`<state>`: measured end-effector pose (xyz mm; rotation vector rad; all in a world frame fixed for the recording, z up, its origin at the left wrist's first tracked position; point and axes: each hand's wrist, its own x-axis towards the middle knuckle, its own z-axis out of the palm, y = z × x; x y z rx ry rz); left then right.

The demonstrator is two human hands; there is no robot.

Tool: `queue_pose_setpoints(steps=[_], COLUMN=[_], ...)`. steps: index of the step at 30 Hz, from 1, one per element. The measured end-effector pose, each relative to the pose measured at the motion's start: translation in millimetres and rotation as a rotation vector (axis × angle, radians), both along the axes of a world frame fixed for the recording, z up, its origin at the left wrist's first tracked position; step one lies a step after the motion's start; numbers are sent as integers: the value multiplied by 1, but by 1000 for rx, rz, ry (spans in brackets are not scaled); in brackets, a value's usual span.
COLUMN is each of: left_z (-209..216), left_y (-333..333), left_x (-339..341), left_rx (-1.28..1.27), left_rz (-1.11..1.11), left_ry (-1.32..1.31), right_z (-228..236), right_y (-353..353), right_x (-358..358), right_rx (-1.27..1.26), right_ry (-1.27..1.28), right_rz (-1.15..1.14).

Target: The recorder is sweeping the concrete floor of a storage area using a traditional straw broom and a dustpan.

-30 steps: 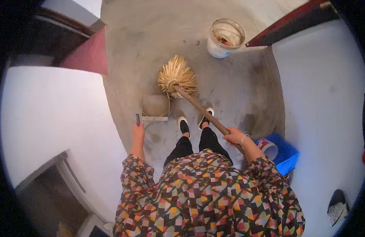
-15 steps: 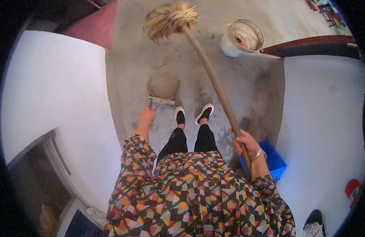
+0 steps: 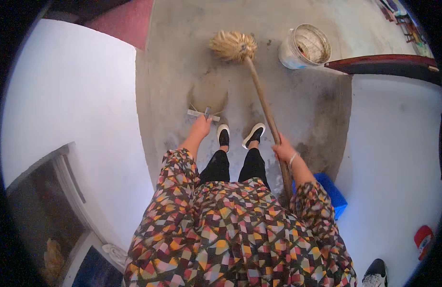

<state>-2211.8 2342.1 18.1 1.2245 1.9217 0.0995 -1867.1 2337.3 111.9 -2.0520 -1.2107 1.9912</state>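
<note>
My left hand [image 3: 200, 128] is closed around the short grey handle of a dustpan [image 3: 197, 114], which is low near the floor in front of my left shoe. A pale bar runs across the back of the pan, and its brownish inside blends with the floor. In my right hand [image 3: 284, 147] is the wooden stick of a broom [image 3: 261, 93], gripped toward its lower end. The stick slants up and left, away from me. Its bushy straw head [image 3: 234, 46] is beyond the dustpan, up and to its right. Whether the straw touches the floor, I cannot tell.
A whitish bucket [image 3: 287, 55] with a dirty inside stands at the far right. Behind my right arm is a blue bin [image 3: 336, 196]. White walls [image 3: 94, 91] flank me on both sides. Dark stains and bits of dirt mark the concrete floor [image 3: 178, 52].
The broom head has come nearer and to the right. My left hand has shifted rightward with the dustpan handle, from the bar's left end to its middle. The whole view has moved slightly.
</note>
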Motion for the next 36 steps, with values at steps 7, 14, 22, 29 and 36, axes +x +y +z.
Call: queue_pose_setpoints(steps=[7, 14, 22, 29, 36], left_z=[-40, -48, -25, 17, 4], left_y=[-17, -42, -103, -111, -107], left_x=[10, -6, -43, -34, -25], left_rx=[44, 104, 215, 63, 42], left_rz=[98, 185, 318, 228, 222], left_ry=[-70, -136, -27, 41, 55], right_z=[20, 106, 163, 84, 54], right_y=[-137, -161, -86, 12, -31], right_x=[48, 70, 31, -36, -14], right_rx=[-96, -55, -252, -10, -75], right_ry=[82, 167, 81, 166, -45], right_rz=[79, 300, 142, 141, 337])
